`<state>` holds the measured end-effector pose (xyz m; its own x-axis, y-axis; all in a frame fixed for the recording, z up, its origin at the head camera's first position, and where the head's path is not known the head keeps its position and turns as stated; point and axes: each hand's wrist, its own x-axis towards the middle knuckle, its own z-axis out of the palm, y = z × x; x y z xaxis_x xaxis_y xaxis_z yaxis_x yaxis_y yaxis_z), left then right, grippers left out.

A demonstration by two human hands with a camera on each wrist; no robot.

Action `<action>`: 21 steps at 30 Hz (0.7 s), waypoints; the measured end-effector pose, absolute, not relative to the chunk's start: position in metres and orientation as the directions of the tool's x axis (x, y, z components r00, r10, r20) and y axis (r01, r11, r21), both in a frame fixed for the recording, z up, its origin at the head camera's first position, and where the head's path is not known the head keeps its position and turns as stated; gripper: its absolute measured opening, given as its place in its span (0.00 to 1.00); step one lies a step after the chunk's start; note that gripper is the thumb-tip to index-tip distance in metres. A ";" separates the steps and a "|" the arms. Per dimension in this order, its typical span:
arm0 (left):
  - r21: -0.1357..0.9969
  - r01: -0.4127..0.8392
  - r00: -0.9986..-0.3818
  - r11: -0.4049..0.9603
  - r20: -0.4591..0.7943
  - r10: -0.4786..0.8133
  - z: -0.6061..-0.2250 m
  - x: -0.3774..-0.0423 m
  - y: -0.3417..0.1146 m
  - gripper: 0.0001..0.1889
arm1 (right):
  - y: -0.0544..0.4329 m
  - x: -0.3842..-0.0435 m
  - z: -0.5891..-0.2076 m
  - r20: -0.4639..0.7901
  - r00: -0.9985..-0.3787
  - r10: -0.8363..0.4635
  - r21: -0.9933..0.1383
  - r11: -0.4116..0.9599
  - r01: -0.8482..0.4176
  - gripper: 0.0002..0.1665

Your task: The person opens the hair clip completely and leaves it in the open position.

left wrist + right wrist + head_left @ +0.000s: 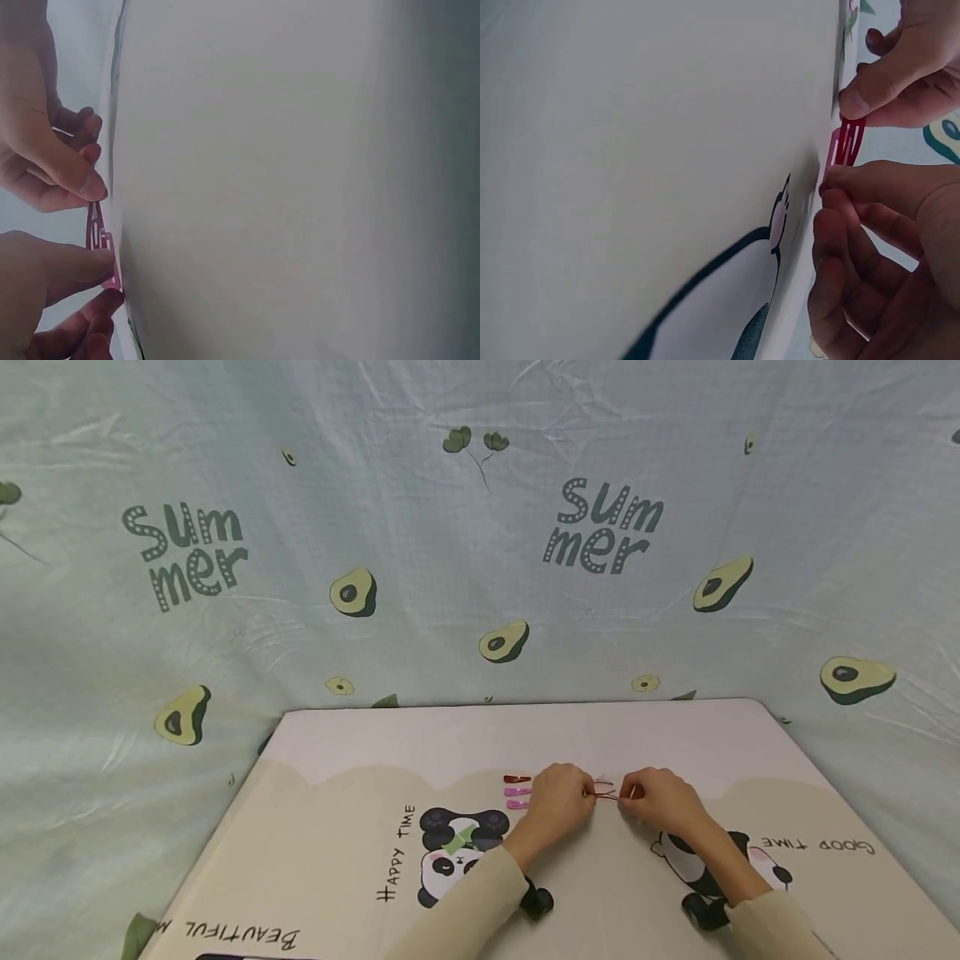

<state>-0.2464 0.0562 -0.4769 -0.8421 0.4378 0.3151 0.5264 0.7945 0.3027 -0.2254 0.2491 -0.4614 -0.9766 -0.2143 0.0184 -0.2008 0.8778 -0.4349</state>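
Observation:
Both hands meet over the table in the head view, with a red snap hair clip [850,141] stretched between their fingertips. My left hand [561,797] pinches one end between thumb and fingers. From the other side, my right hand [662,800] pinches the opposite end. The clip's slotted frame and inner tongue show in the wrist views. Behind it, a pink hair clip [830,154] appears close to the tabletop. Left of my left hand lie a red clip [517,779] and two pink clips [517,792], partly covered by that hand.
The table [337,843] bears a printed cover with pandas and lettering. Behind it hangs a curtain [420,543] with avocado prints, reaching down to the table's far edge. A dark-edged object [251,957] shows at the bottom left of the head view.

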 end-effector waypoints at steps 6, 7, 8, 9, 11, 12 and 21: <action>0.314 0.505 -0.858 0.804 0.281 0.429 -0.477 -0.247 0.058 0.05 | 0.250 -0.229 -0.465 0.022 -0.976 -0.219 -0.437 0.876 -0.206 0.05; 0.315 0.501 -0.862 0.806 0.271 0.429 -0.477 -0.248 0.058 0.05 | 0.250 -0.229 -0.465 0.025 -0.975 -0.220 -0.436 0.876 -0.208 0.05; 0.319 0.497 -0.865 0.807 0.260 0.430 -0.477 -0.248 0.058 0.05 | 0.250 -0.229 -0.465 0.026 -0.976 -0.218 -0.434 0.877 -0.207 0.05; 0.321 0.494 -0.867 0.808 0.252 0.430 -0.477 -0.248 0.059 0.05 | 0.249 -0.229 -0.465 0.024 -0.976 -0.217 -0.433 0.878 -0.206 0.05; 0.323 0.487 -0.872 0.812 0.235 0.429 -0.476 -0.248 0.059 0.05 | 0.249 -0.228 -0.464 0.019 -0.976 -0.217 -0.426 0.881 -0.204 0.05; 0.325 0.484 -0.874 0.813 0.228 0.429 -0.476 -0.249 0.059 0.05 | 0.248 -0.228 -0.464 0.016 -0.976 -0.217 -0.422 0.883 -0.203 0.05; 0.361 0.468 -0.883 0.807 0.214 0.417 -0.476 -0.250 0.058 0.05 | 0.244 -0.229 -0.460 -0.012 -0.979 -0.206 -0.406 0.895 -0.183 0.05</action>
<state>-0.2501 0.0579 -0.4764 -0.8834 0.4170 0.2140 0.4682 0.8066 0.3609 -0.2292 0.2445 -0.4600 -0.9786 -0.2056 -0.0116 -0.1833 0.8953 -0.4060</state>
